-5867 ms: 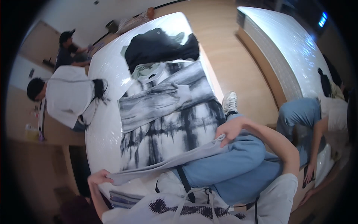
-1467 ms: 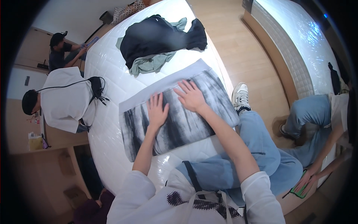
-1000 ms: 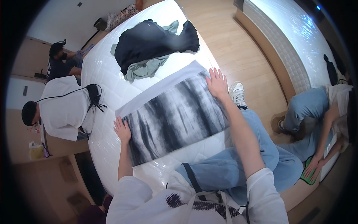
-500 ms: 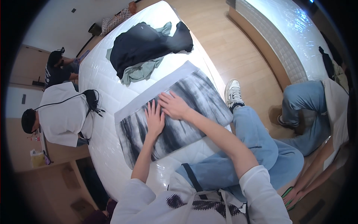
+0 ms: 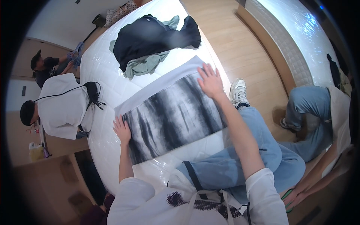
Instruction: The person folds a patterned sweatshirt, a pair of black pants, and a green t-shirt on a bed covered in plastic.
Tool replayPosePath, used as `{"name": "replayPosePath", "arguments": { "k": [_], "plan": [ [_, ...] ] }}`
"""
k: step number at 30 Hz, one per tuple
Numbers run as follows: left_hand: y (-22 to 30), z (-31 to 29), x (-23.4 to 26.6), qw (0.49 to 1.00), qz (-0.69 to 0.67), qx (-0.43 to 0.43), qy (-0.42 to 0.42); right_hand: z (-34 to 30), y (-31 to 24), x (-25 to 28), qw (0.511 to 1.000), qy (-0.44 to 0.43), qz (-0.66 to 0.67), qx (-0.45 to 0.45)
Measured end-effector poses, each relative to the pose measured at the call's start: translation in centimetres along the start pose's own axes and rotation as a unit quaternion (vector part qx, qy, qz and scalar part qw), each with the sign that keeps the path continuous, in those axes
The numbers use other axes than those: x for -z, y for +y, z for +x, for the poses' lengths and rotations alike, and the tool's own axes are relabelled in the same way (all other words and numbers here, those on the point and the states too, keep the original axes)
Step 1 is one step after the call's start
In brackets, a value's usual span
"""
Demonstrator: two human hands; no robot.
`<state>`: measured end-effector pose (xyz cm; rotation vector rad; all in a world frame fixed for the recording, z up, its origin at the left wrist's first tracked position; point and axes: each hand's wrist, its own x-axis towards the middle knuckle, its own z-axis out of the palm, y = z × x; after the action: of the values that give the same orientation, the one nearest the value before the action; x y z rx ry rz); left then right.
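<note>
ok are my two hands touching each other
No, the left hand is at the left edge of the black-and-white streaked cloth, while the right hand is at its right edge.

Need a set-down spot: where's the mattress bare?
Bare: mattress left of the left hand; band between green cloth and striped cloth; thin strip between striped cloth and jeans. Crowded: farther up, black cloth over green cloth; middle, striped cloth with right hand on it.

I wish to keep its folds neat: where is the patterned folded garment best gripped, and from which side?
Likely by both short ends, coming from left and right: the garment lies flat and wide, with the left hand and right hand near those ends.
</note>
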<state>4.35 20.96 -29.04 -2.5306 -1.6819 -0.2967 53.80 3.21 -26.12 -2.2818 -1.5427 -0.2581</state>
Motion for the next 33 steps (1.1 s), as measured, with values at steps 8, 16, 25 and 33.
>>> {"name": "replayPosePath", "arguments": {
  "k": [8, 16, 25, 33],
  "plan": [
    [-4.7, -1.8, -0.8, 0.982, -0.144, 0.115, 0.038, -0.2, 4.5, -0.3, 0.974, -0.005, 0.151, -0.168],
    [-3.1, 0.6, 4.1, 0.845, -0.425, 0.234, -0.224, 1.6, 5.4, 1.6, 0.943, -0.1, 0.202, -0.244],
    [-3.8, 1.2, 5.5, 0.676, -0.593, 0.257, -0.353, -1.7, 5.2, 4.7, 0.762, -0.373, 0.435, -0.302],
    [-4.3, 1.5, 4.6, 0.655, -0.627, 0.241, -0.346, -0.5, 4.7, 6.4, 0.862, -0.225, 0.428, -0.155]
  ]
}}
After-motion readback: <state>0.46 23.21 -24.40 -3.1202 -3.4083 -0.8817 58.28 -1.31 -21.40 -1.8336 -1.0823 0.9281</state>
